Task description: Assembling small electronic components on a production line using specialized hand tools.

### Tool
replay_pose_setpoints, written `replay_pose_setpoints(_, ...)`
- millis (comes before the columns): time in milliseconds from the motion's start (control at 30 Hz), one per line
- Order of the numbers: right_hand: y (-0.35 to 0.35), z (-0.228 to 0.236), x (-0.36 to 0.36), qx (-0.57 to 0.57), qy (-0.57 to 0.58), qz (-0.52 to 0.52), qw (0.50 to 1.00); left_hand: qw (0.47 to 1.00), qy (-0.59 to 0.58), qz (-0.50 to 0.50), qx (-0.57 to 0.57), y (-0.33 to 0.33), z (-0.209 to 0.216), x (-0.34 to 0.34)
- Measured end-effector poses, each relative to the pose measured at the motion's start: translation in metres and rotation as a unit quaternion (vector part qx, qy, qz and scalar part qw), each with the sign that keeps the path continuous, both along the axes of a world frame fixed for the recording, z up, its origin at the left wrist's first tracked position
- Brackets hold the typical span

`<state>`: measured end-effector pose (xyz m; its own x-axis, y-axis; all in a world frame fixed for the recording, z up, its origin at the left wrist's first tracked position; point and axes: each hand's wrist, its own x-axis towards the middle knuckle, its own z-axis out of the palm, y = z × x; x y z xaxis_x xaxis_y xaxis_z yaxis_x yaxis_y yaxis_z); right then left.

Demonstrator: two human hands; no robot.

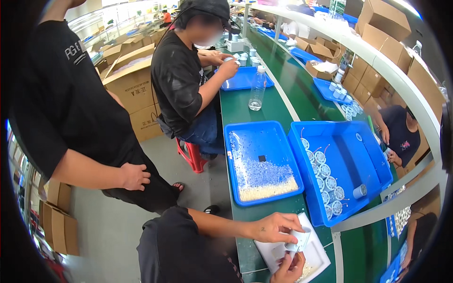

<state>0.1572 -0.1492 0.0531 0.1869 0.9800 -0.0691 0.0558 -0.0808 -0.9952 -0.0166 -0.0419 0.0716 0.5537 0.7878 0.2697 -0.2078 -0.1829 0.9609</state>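
Observation:
A small pale cylindrical cup (300,239) is held over a white shallow tray (317,254) at the near edge of the bench. My left hand (277,228) grips its upper side, thumb and fingers closed about the rim. From below, my right hand (289,269) pinches its lower part with the fingertips. Small cream-coloured pieces lie in the white tray, partly hidden by my right hand. Beyond my hands is a blue tray (230,160) with many small cream-coloured pieces gathered at its near end and a dark square in it.
A deep blue bin (339,126) at the right holds several round pale parts with thin red wires. A clear bottle (257,89) stands farther along the green bench (236,104). One person (181,75) sits working at the left; another stands (85,104) nearby. Cardboard boxes (134,89) are stacked behind.

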Motion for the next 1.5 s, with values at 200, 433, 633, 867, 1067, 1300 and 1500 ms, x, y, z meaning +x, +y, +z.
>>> replay_pose_setpoints(200, -0.034, -0.006, 0.019, 0.086, -0.292, -0.084, 0.949, 0.967, 0.059, 0.132, 0.208, 0.012, -0.003, 0.000)
replay_pose_setpoints(433, -0.053, 0.020, 0.005, 0.083, -0.319, 0.041, 0.943, 0.890, 0.061, 0.060, 0.449, -0.035, -0.021, 0.021)
replay_pose_setpoints(633, -0.082, 0.053, -0.004, 0.076, -0.148, 0.105, 0.980, 0.858, 0.044, 0.025, 0.511, -0.063, -0.002, 0.003)
replay_pose_setpoints(867, -0.093, 0.033, -0.017, 0.063, -0.069, 0.080, 0.992, 0.810, 0.077, 0.082, 0.576, -0.068, 0.014, -0.010)
replay_pose_setpoints(1067, -0.101, 0.037, -0.015, 0.120, -0.065, -0.053, 0.989, 0.788, 0.013, 0.001, 0.615, -0.043, 0.015, 0.029)
replay_pose_setpoints(1300, -0.095, 0.026, -0.005, 0.166, -0.266, -0.109, 0.943, 0.759, 0.056, 0.041, 0.647, -0.037, 0.026, 0.051)
replay_pose_setpoints(1500, -0.070, 0.028, 0.003, 0.178, -0.178, 0.018, 0.968, 0.768, 0.052, 0.038, 0.637, -0.018, 0.026, 0.057)
